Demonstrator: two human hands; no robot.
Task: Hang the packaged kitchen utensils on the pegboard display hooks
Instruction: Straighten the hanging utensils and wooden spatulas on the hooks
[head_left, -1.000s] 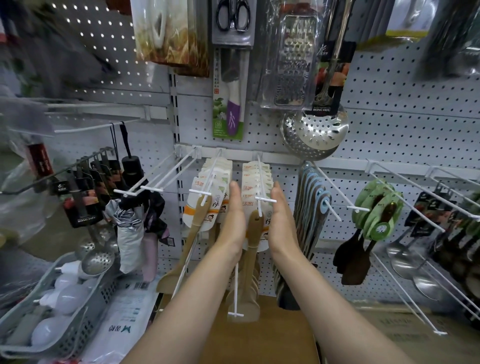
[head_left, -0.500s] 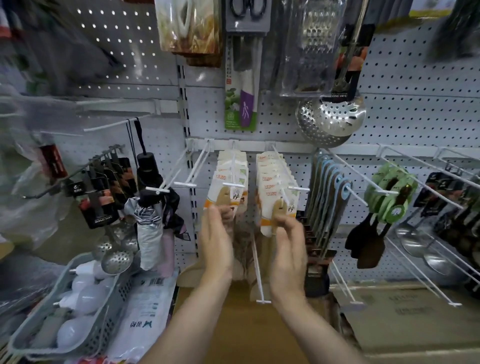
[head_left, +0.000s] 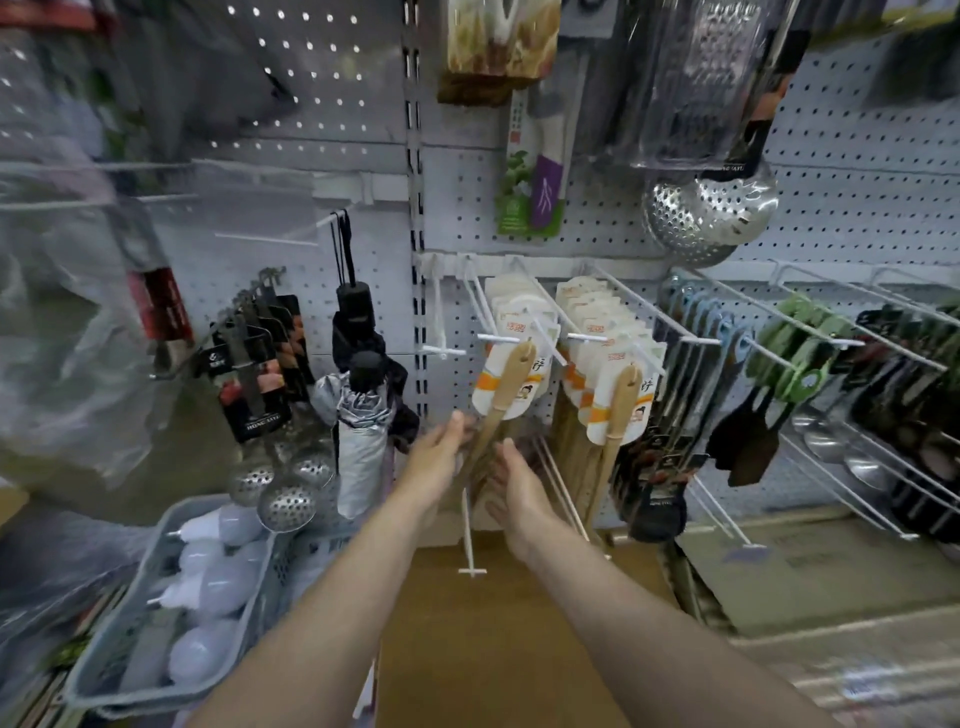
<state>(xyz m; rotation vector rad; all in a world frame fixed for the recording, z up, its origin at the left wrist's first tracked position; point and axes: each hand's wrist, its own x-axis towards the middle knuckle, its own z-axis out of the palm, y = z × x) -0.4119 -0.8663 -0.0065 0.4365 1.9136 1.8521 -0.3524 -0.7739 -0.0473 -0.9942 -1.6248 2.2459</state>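
Head view: packaged wooden spatulas (head_left: 506, 382), two rows hung on pegboard hooks (head_left: 498, 339). Left hand (head_left: 436, 457) and right hand (head_left: 511, 480) below the left row, fingers straight, loosely spread, flanking its handles; contact unclear, blurred.

Your left hand (head_left: 441, 457) and right hand (head_left: 514, 488) were bare: no gloves, rings or watch. Both forearms were uncovered to the frame edge below the pegboard (head_left: 857, 171), with no sleeve visible.
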